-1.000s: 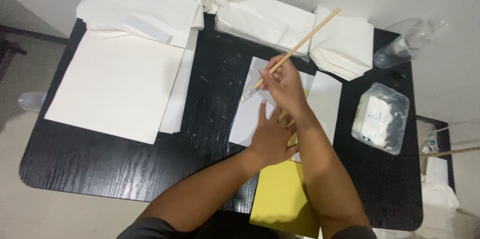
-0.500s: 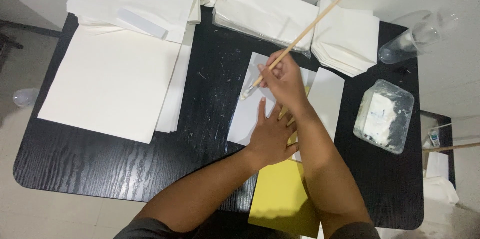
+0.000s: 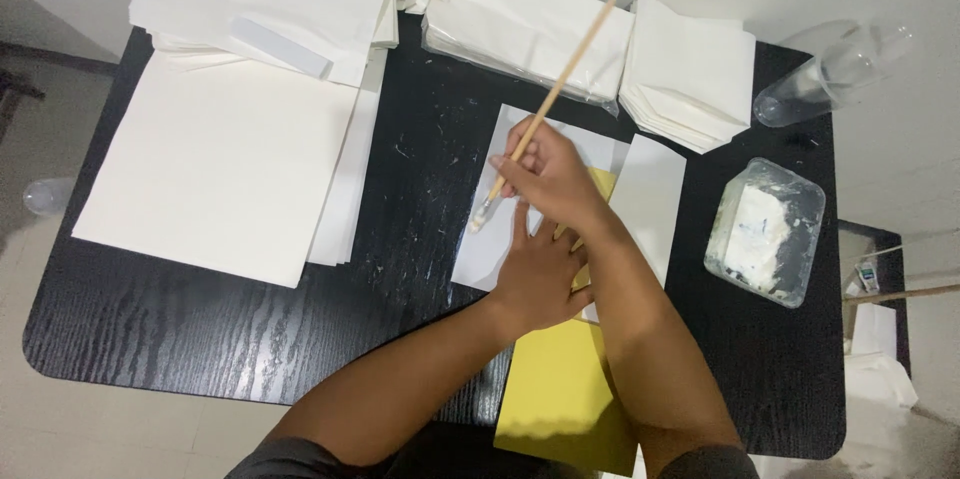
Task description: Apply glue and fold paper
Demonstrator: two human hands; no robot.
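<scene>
The right hand (image 3: 545, 174) is closed around the wooden handle of a brush (image 3: 545, 114), its fingers curled tight on the shaft, with the bristle end angled down to the left edge of a white paper sheet (image 3: 485, 249) lying on the black counter (image 3: 420, 169). The left hand (image 3: 535, 274) lies flat on that same sheet, fingers spread and holding nothing, pressing it down just below the brush tip. A yellow sheet (image 3: 560, 389) lies partly under the white one and reaches toward the counter's near edge. To the right stands a clear plastic tub (image 3: 765, 234) with white paste in it, and a clear plastic bottle (image 3: 830, 74) lies beyond it. Stacks of white paper (image 3: 210, 159) fill the left side, and folded white paper bags (image 3: 690, 74) sit along the far edge.
</scene>
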